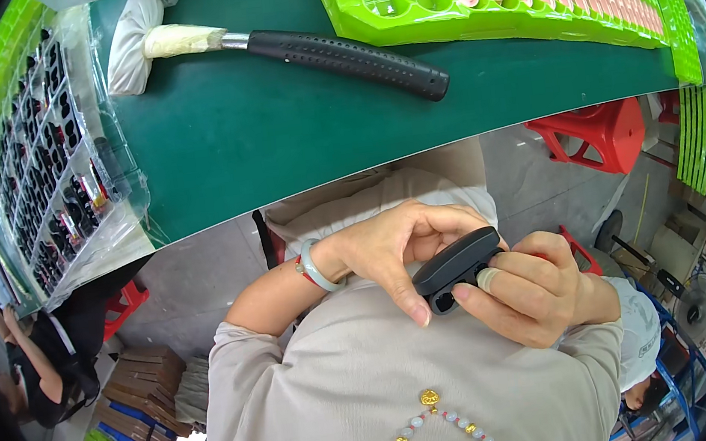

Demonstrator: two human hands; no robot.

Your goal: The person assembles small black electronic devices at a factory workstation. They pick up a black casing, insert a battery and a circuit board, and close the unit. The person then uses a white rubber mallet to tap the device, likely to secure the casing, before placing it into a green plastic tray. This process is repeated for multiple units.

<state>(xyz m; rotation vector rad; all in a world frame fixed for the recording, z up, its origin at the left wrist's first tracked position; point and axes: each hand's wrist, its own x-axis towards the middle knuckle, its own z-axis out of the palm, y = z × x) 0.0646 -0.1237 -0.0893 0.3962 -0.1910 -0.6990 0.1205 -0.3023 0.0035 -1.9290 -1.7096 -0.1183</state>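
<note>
Above my lap, close to my body, both hands are on a black oblong plastic case (460,259) with a rounded edge. My left hand (386,251) has its fingers wrapped behind the case and its thumb along the near side. From the other end my right hand (532,288) grips it, thumb and fingers closed on its underside, where small black rounded parts show. One right finger has a pale wrap on it. What lies between those fingertips is partly hidden. A hammer (345,59) with a black perforated grip and wrapped head rests on the green table (276,142).
A bright green tray (385,38) with pink oval parts and rows of black ones stands at the table's far right. At left is a clear compartment tray (110,160) of black parts. Red stools (611,137), a fan (697,305) and other people are around the table.
</note>
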